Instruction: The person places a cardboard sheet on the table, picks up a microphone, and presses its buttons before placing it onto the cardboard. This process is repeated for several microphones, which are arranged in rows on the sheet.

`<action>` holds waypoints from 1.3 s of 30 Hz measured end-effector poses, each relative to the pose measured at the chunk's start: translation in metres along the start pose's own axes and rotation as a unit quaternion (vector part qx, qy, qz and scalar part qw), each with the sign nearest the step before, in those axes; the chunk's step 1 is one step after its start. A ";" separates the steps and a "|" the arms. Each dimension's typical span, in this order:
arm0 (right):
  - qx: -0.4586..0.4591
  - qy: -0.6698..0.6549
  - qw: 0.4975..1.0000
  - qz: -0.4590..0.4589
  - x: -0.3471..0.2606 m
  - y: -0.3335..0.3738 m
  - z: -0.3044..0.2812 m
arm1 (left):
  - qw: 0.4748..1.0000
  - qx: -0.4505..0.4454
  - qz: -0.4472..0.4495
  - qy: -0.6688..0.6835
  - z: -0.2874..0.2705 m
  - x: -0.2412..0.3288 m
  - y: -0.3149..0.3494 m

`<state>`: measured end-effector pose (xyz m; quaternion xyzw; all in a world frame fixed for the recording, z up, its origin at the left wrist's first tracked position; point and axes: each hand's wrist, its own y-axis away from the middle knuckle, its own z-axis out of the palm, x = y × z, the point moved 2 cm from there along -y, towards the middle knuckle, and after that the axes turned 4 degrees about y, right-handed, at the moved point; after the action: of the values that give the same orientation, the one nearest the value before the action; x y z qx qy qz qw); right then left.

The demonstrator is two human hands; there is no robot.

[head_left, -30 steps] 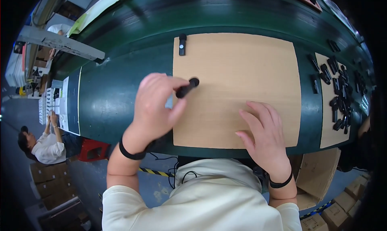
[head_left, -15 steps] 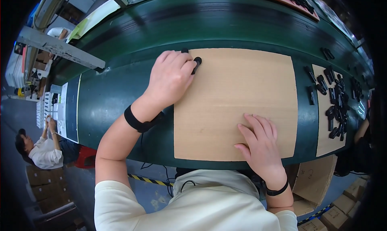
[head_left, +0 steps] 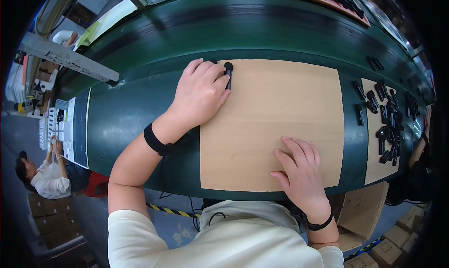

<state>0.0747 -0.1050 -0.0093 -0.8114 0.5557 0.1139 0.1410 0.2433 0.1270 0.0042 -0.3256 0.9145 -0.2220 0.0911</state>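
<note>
Left hand (head_left: 201,94) has carried the black piece (head_left: 228,76) to the far-left corner of the cardboard (head_left: 271,123), pinched; right hand (head_left: 303,174) loosely spread. Tight spacing: withdrawing could knock the neighbouring piece (head_left: 213,61) askew.

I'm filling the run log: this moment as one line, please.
left hand: at slim black round-headed device, grip unclear; right hand: open, over tan rectangular cardboard sheet; device: by sheet's far-left corner
</note>
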 end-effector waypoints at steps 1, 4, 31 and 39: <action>0.000 -0.002 1.000 -0.001 0.000 0.000 0.000 | 1.000 0.000 0.000 0.000 0.001 -0.001 -0.001; 0.004 0.001 1.000 0.011 0.000 0.002 -0.001 | 1.000 0.005 0.000 -0.007 0.006 -0.003 -0.011; 0.122 0.033 0.938 0.324 0.240 0.038 -0.065 | 0.947 0.023 -0.216 0.235 -0.059 0.074 0.069; 0.152 -0.147 0.933 0.291 0.182 0.043 -0.073 | 0.901 0.057 -0.226 0.366 -0.060 0.110 0.079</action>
<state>0.1016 -0.3044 -0.0078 -0.5573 0.7512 0.1822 0.3030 0.0958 0.1318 0.0180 -0.4132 0.7712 -0.3916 -0.2848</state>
